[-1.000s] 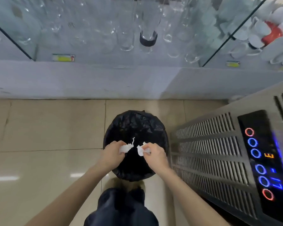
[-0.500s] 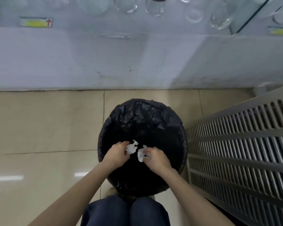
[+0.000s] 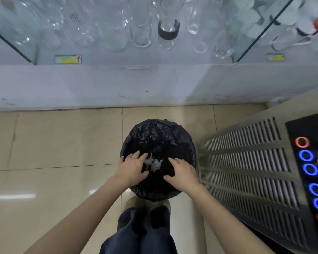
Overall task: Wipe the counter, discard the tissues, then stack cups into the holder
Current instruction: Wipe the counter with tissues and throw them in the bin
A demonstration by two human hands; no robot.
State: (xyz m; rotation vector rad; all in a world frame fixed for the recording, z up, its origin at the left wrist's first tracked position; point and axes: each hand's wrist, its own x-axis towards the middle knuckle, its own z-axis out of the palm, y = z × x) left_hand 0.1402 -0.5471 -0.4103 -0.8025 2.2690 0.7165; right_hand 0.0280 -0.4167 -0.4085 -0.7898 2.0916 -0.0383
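A round bin lined with a black bag (image 3: 160, 132) stands on the tiled floor in front of me. White crumpled tissues (image 3: 153, 163) lie inside it, between my hands. My left hand (image 3: 133, 168) hovers over the bin's left side with fingers spread and nothing in it. My right hand (image 3: 182, 173) is over the right side, fingers also apart and holding nothing. Neither hand touches the tissues. No paper cups or cup holder are visible.
A steel machine (image 3: 255, 162) with vent slots and a lit button panel (image 3: 312, 169) stands close on the right. Ahead, a white cabinet base (image 3: 136, 85) carries glass doors with glasses (image 3: 140, 24) and mugs (image 3: 290, 39) behind. My legs (image 3: 140, 235) are below the bin.
Both hands held torn tissue pieces over the bin; they have opened and the tissues have dropped into the black bag. The view rose, showing the cabinet and machine panel again.
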